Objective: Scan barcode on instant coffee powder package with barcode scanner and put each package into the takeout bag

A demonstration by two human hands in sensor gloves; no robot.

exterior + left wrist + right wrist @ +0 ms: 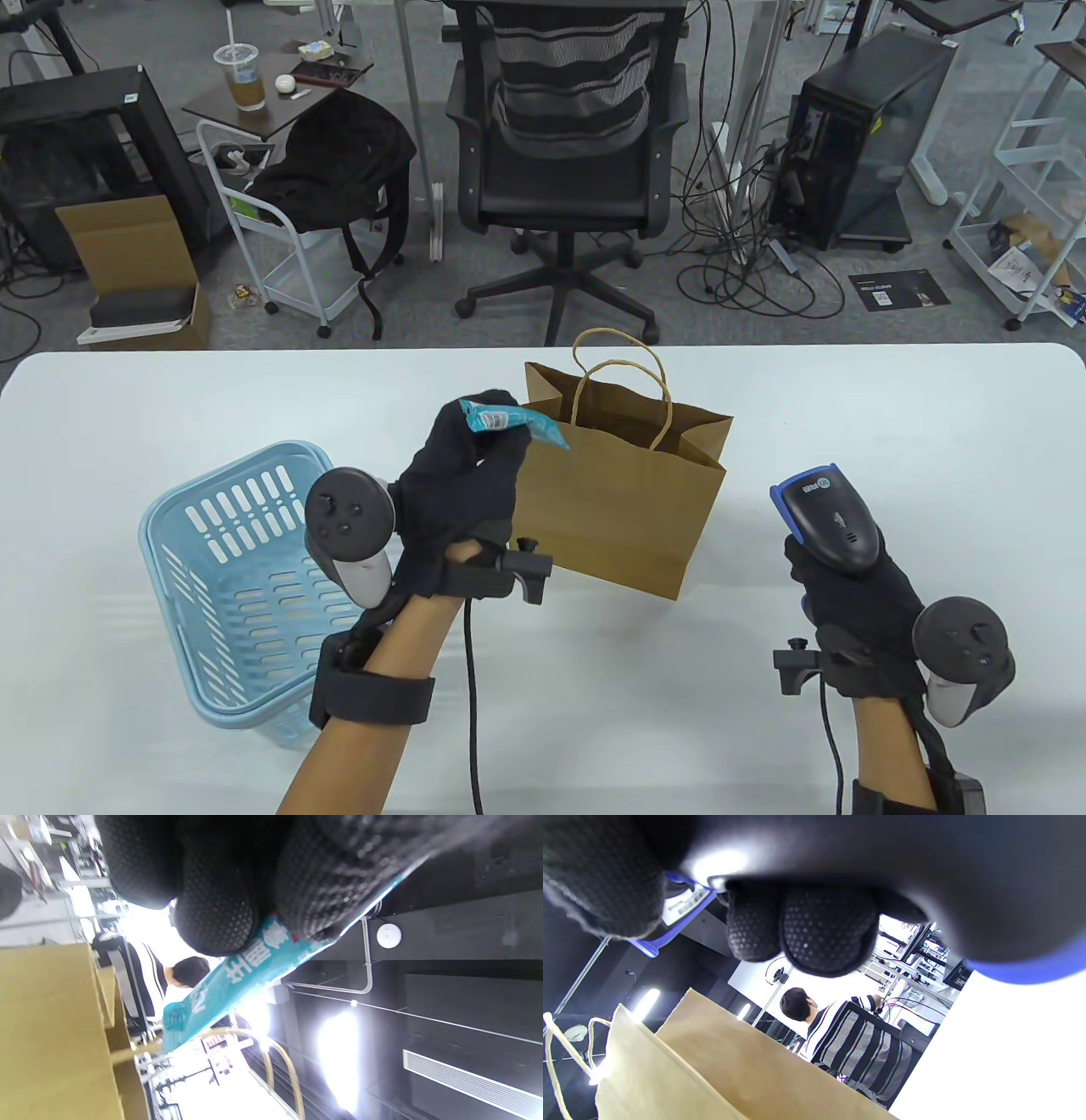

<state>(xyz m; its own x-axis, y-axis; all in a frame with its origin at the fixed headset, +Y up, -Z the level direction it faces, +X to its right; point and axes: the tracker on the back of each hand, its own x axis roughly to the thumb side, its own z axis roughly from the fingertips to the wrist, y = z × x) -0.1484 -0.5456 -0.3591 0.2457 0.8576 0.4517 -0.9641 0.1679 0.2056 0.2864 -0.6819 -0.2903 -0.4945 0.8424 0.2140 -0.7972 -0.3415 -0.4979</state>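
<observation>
Here, the left hand [462,492] pinched a teal instant coffee sachet [513,422] between fingertips, raised above the white worktop [891,475]. The sachet's long axis ran sideways, its free end pointing right, just at the near left rim of the open brown paper takeout bag [624,501]. The right hand [857,594], well apart on the bag's other side, gripped a barcode scanner [827,518] with its head aimed away. A pale blue basket [229,586] sat left. The left hand was nearer the bag's mouth.
</observation>
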